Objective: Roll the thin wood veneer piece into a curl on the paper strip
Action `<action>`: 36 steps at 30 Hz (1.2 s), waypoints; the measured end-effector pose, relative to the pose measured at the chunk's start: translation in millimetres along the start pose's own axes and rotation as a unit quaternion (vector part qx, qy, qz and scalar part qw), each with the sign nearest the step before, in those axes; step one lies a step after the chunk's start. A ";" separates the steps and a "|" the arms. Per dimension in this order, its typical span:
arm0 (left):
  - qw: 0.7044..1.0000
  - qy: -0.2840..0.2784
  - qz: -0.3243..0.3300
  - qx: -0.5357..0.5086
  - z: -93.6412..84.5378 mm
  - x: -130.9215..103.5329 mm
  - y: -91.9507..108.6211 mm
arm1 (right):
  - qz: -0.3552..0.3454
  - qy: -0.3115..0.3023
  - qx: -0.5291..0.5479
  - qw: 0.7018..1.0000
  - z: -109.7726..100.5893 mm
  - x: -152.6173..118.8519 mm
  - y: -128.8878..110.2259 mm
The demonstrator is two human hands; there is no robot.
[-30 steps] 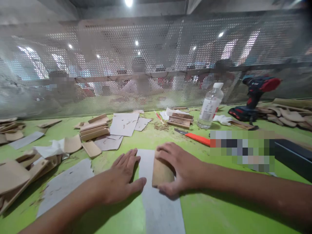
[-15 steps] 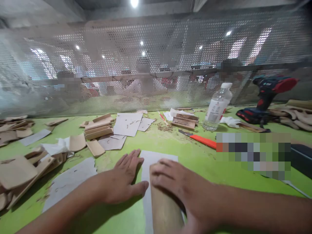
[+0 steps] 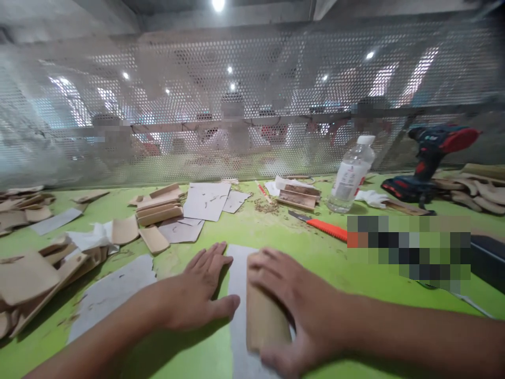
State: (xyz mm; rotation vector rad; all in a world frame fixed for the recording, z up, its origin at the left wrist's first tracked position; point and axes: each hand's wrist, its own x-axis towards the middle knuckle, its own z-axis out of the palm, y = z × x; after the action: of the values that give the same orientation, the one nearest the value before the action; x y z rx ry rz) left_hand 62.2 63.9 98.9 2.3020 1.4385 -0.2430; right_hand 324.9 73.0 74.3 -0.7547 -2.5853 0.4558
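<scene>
My right hand [image 3: 290,302] is wrapped over a curved piece of bamboo [image 3: 264,316], fingers at its far end and thumb at its near end. The bamboo lies on a strip of grey paper, perhaps sandpaper [image 3: 239,279], flat on the green table. My left hand [image 3: 207,287] rests palm down just left of the strip, fingers stretched out, its thumb tip at the strip's left edge. Part of the strip is hidden under the bamboo and my right hand.
Bamboo pieces [image 3: 31,279] are heaped at left, beside a torn grey sheet [image 3: 118,295]. More pieces [image 3: 160,210] and paper squares [image 3: 207,200] lie farther back. An orange utility knife [image 3: 327,229], a water bottle [image 3: 351,176] and a cordless drill [image 3: 432,158] stand or lie at right, before a perforated screen [image 3: 252,126].
My right hand has slid the bamboo piece slightly away from me along the paper strip, so its near end now shows. My left hand stays in place.
</scene>
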 end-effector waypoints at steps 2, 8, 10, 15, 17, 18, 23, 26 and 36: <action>1.000 0.003 0.004 0.000 3.1 1.4 -2.9 | -0.041 -0.017 0.026 0.999 -0.3 0.8 0.7; 1.000 0.019 -0.007 0.004 3.4 1.2 0.7 | 0.039 0.015 -0.022 0.999 -4.9 3.1 3.1; 1.000 0.004 -0.003 0.005 0.9 -0.1 3.6 | -0.034 -0.017 0.011 0.999 -3.2 1.7 2.1; 1.000 0.006 -0.025 0.006 -0.8 -0.6 4.8 | 0.015 0.003 0.000 1.000 -2.7 2.1 3.0; 1.000 0.010 -0.015 0.002 -0.8 -0.2 4.0 | 0.021 -0.001 -0.007 1.000 -3.9 1.6 0.7; 1.000 0.007 -0.006 0.001 -1.1 -0.1 3.9 | -0.005 -0.022 0.003 1.000 -4.4 1.2 -0.6; 1.000 -0.007 -0.025 0.003 -5.7 -0.9 7.9 | 0.013 -0.019 0.002 1.000 -5.4 1.5 0.3; 0.999 -0.023 -0.022 0.005 -8.2 -1.5 9.9 | 0.036 0.009 -0.014 0.999 -3.7 1.2 0.4; 0.999 -0.039 -0.019 0.009 -12.5 -4.1 15.7 | -0.010 -0.008 -0.001 1.000 -3.2 0.6 2.6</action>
State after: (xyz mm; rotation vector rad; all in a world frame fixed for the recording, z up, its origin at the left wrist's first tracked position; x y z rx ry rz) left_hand 73.4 59.8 115.5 2.2555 1.4480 -0.3543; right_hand 327.0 76.0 76.1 -0.7290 -2.6071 0.4549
